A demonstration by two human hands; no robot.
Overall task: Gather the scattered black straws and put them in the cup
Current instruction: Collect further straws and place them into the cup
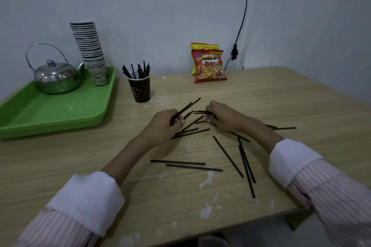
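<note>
While both our hands work near the middle of the wooden table (261,94), the left hand (164,126) has its fingers curled and pinched around a small bundle of black straws (185,109) that juts up and away toward the cup. Our right hand (222,117) rests knuckles-up just beside it, fingers bent down onto a few short straw ends (199,112) lying flat; whether those fingertips actually pinch them or only press on them we cannot tell from this angle.

More loose straws (192,132) lie fanned out under and between the two hands. Nearer to us, two straws (186,165) lie almost parallel, side by side, and three longer ones (246,163) slant toward the table's near edge. Another pair (281,127) pokes out from behind the right wrist.

A dark paper cup (141,90) stands upright beyond the left hand, well apart from it, already holding a cluster of straws that lean against its rim. To its left a green tray (50,114) carries a steel teapot (56,78) and a tall stack of paper cups (90,50). Two snack bags (209,66) lean against the wall behind.
</note>
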